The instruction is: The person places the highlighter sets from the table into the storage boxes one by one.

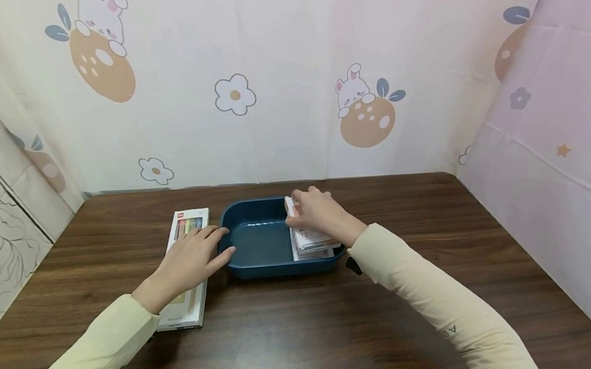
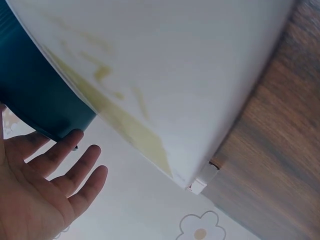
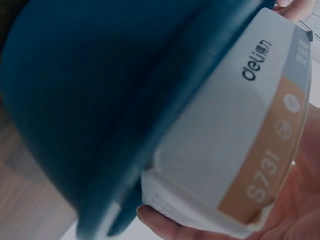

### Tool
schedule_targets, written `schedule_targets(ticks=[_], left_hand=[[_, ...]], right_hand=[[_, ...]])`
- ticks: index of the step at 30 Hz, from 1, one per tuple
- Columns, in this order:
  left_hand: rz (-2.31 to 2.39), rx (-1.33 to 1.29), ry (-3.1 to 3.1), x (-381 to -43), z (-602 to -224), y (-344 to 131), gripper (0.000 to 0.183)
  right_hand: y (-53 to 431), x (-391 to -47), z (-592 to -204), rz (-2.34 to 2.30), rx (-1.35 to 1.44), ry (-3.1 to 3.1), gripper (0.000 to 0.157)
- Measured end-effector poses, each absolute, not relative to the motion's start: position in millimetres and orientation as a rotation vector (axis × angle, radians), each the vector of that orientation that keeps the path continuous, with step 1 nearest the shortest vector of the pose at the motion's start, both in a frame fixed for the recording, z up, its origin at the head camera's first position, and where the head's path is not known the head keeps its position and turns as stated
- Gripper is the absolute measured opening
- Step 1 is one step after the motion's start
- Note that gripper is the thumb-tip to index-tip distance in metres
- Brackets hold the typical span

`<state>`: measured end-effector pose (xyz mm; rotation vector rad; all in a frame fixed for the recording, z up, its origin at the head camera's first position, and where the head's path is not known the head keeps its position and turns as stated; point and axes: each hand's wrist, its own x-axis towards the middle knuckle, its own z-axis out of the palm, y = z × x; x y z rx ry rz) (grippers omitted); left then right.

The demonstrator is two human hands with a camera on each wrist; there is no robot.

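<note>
A dark blue rectangular basin (image 1: 283, 269) stands on the table. My right hand (image 1: 322, 213) grips a small white-and-orange box (image 3: 220, 120) marked "deli" and "S731" at the basin's right end, with thumb and fingers on opposite sides of it. Below that box, another white item (image 1: 314, 255) shows inside the basin. My left hand (image 1: 187, 262) is spread at the basin's left rim, its fingertips right at the edge. Under this hand and forearm lies a long white box (image 1: 185, 316) with a window showing coloured sticks; they hide its middle.
The brown wooden table (image 1: 269, 343) extends around the basin on all sides. Behind it hangs a pale curtain (image 1: 289, 125) with rabbit and flower prints, and a pinkish curtain (image 1: 555, 181) borders the right side.
</note>
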<state>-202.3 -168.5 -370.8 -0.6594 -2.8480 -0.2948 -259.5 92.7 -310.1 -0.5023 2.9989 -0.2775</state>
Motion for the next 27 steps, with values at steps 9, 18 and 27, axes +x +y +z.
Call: schedule_targets(ticks=[9, 18, 27], left_hand=[[-0.303, -0.658, -2.850, -203, -370, -168, 0.056], [-0.318, -0.661, -2.845, -204, -371, -169, 0.055], [-0.319, -0.666, -2.843, -204, -371, -169, 0.055]], right_hand=[[87, -259, -322, -0.243, -0.475, 3.011, 0.058], [85, -259, -332, -0.211, -0.396, 3.011, 0.060], [87, -260, -338, -0.216, -0.374, 3.012, 0.061]])
